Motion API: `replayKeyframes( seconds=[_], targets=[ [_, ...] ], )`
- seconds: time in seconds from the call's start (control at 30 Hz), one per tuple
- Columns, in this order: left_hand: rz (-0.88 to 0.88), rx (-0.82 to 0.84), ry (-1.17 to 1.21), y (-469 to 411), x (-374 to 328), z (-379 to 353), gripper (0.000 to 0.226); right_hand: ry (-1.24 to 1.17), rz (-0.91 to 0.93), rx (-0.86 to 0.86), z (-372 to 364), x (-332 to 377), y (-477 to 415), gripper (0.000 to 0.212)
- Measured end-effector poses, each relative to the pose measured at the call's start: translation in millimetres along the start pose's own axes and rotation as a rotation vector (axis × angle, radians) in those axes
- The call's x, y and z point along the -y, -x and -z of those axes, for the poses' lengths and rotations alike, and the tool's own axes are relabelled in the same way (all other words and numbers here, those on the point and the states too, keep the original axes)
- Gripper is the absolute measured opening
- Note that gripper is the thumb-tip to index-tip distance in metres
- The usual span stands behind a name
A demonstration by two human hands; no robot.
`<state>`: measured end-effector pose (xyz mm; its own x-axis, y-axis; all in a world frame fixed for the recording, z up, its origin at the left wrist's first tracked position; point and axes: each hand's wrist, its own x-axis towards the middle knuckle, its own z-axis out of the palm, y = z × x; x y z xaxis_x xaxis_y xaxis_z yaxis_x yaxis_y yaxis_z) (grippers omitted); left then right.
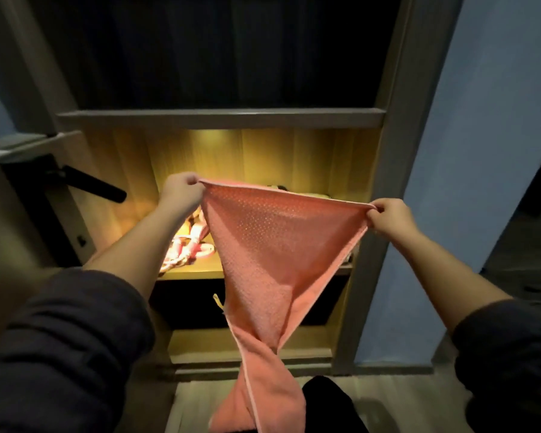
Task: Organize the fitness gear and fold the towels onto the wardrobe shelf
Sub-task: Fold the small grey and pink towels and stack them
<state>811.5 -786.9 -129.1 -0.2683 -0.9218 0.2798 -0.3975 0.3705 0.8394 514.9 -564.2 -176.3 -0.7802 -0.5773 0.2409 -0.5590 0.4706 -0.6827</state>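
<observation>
pink towel held spread in front of the lit wardrobe shelf, not yet folded

the pink towel hangs in the air just in front of the lit wardrobe shelf, its top edge pulled taut between the left hand and the right hand, each pinching one upper corner. below the shelf's level the cloth narrows and twists once, and its tail drops toward the floor. a pink-and-white rope lies on the shelf's left part, behind the towel. the likely trouble: folding with that twist left in would give a lopsided, bunched fold, the tail may drag on the floor, and setting the towel down blind could land it on the rope.
</observation>
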Motion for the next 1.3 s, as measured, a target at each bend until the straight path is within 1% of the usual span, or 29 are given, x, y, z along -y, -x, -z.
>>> replayKeyframes(
  seconds=[0.07,0.1,0.17,0.2,0.27,0.33,0.37,0.43,0.53,0.6,0.7,0.87,0.93,0.97,1.07,1.13,1.2,1.3],
  targets=[
    [-0.001,-0.041,-0.027,-4.5,-11.9,11.0,0.029,-0.132,-0.025,-0.025,15.1,12.7,-9.9,0.017],
    [0.002,-0.062,-0.028,-6.5,-20.1,16.6,0.028,-0.175,-0.020,-0.046,23.9,20.3,-14.6,0.016],
    [0.019,-0.073,0.008,-13.0,-42.4,28.4,0.019,-0.319,-0.023,-0.073,42.6,38.7,-25.0,0.017],
    [0.032,-0.066,0.074,-16.1,-57.0,35.0,0.015,-0.435,-0.043,-0.054,52.4,50.6,-30.8,0.017],
    [0.058,-0.039,0.241,-21.9,-89.5,49.9,0.020,-0.632,-0.079,0.008,72.7,80.1,-41.1,0.015],
    [0.033,-0.051,0.366,-27.2,-121.6,66.1,0.026,-0.758,-0.044,0.021,92.4,109.5,-51.5,0.015],
    [0.006,-0.085,0.400,-31.0,-135.7,73.9,0.028,-0.790,-0.002,-0.003,102.4,122.4,-56.8,0.017],
    [-0.076,-0.187,0.427,-36.9,-160.7,87.3,0.031,-0.775,0.116,-0.129,122.4,145.4,-66.3,0.022],
    [-0.246,-0.352,0.359,-43.6,-189.9,103.3,0.030,-0.742,0.277,-0.284,151.5,177.8,-71.9,0.024],
    [-0.299,-0.389,0.360,-43.8,-204.4,111.2,0.026,-0.734,0.341,-0.347,166.5,193.3,-75.4,0.022],
    [-0.302,-0.381,0.331,-44.1,-215.0,115.9,0.023,-0.722,0.362,-0.417,178.7,204.7,-73.8,0.019],
    [-0.298,-0.414,0.273,-30.9,-200.4,112.5,0.020,-0.675,0.343,-0.451,173.7,193.0,-53.0,0.016],
    [-0.290,-0.390,0.263,-22.9,-192.7,111.2,0.024,-0.672,0.329,-0.441,171.2,185.5,-44.1,0.015],
    [-0.279,-0.362,0.289,-18.9,-189.8,111.1,0.024,-0.669,0.315,-0.433,170.4,182.2,-39.3,0.018],
    [-0.253,-0.309,0.366,-0.8,-181.9,108.8,0.023,-0.774,0.269,-0.352,166.2,172.8,-21.5,0.026],
    [-0.258,-0.304,0.420,15.0,-175.7,106.1,0.025,-0.830,0.266,-0.328,163.7,163.8,-6.2,0.027],
    [-0.261,-0.295,0.436,32.5,-169.7,104.4,0.030,-0.843,0.295,-0.332,163.0,152.0,9.7,0.026],
    [-0.288,-0.282,0.452,56.3,-165.8,108.2,0.030,-0.881,0.339,-0.320,168.3,139.6,31.7,0.026]
  ],
)
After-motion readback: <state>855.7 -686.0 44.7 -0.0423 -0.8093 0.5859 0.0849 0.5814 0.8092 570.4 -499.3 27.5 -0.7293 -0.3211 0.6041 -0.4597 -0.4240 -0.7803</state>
